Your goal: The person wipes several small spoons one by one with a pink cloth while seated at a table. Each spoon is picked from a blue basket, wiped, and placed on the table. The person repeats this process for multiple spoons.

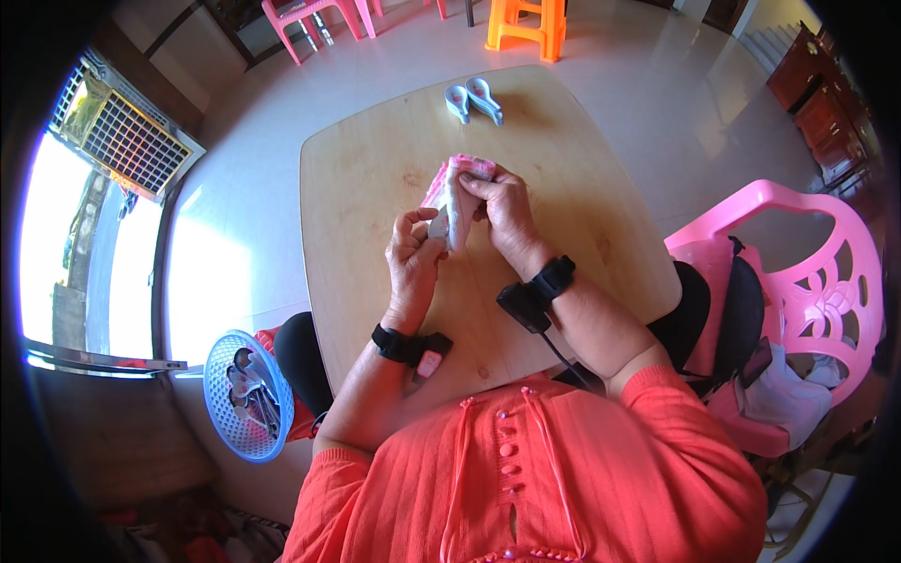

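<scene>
Between my hands, above the wooden table, is a pink and white cloth. My right hand pinches it, thumb on the front near the top. A pale spoon with a printed pattern shows at the cloth's left side, partly covered by it. My left hand grips the spoon's lower part between thumb and fingers. At the table's far side lie two stacks of ceramic soup spoons, a left stack and a right stack, bowls pointing away from me.
A blue plastic basket holding several spoons and ladles stands at my left. On my right is a pink plastic chair with a dark bag and white cloth on it. An orange stool stands beyond the table.
</scene>
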Demonstrator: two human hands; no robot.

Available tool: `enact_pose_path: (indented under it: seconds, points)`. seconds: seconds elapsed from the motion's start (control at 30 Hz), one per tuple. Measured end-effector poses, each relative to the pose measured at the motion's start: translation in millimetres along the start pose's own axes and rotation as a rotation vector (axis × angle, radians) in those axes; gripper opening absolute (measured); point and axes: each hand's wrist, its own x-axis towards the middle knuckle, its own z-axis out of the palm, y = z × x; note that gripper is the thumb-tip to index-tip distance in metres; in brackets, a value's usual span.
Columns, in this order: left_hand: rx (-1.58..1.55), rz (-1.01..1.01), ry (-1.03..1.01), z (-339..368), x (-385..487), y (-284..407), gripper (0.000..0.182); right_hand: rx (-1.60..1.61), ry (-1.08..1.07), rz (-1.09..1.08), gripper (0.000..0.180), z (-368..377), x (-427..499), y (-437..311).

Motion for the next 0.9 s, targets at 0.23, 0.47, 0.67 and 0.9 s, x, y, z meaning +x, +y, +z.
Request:
enact_pose_path:
  seconds: [0.23,0.47,0.67,0.9]
  points:
    - [-0.02,0.081,0.079,-4,0,-8,0.036,0.035,-0.254,0.07,0.032,18,-12,15]
    - [0.018,0.004,-0.011,5,-1,3,0.045,-0.072,-0.035,-0.041,0.02,0,-2,-4]
    - [0.082,0.026,-0.003,2,-2,4,0.047,0.042,-0.011,-0.012,0.024,-6,6,-6]
    - [0.197,0.04,-0.078,-12,2,3,0.044,0.163,0.001,0.028,0.026,-14,14,-4]
